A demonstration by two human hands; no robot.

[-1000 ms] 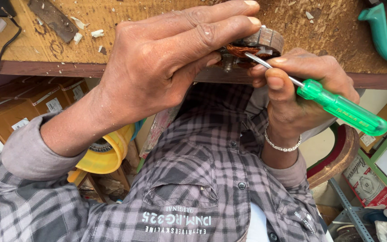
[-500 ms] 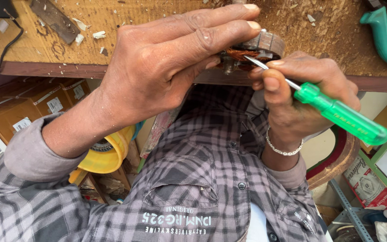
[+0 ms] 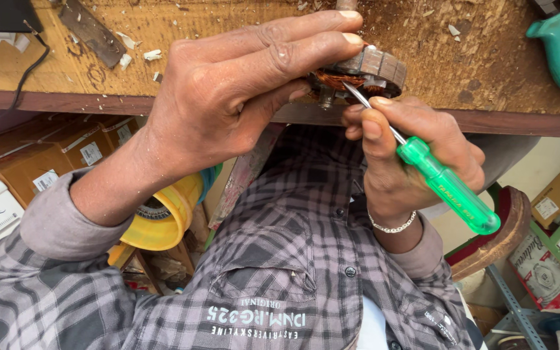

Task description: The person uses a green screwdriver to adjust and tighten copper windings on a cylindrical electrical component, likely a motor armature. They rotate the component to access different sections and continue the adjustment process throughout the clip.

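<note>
Screwdriver (image 3: 445, 185) handle dropped lower since earlier | left hand (image 3: 241, 97) fingers clamped on winding core (image 3: 361, 71) | right hand (image 3: 409, 162) pinching shaft; tip to be kept shallow, off copper.

Round copper-wound motor core (image 3: 364, 71) on worn wooden workbench (image 3: 241, 39); left hand (image 3: 241, 97) over it, green-handled screwdriver (image 3: 445, 188) in right hand (image 3: 409, 162), tip touching core.

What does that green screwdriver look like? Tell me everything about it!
The screwdriver has a see-through bright green handle that looks like plastic, with small dark print along it, and a thin silvery metal shaft. It lies slanted, handle end low toward the right, tip high toward the left. The right hand holds it, thumb pressing near where shaft meets handle. The tip pokes into the copper windings of the round motor part, which the left hand steadies at the wooden bench's edge.
</note>
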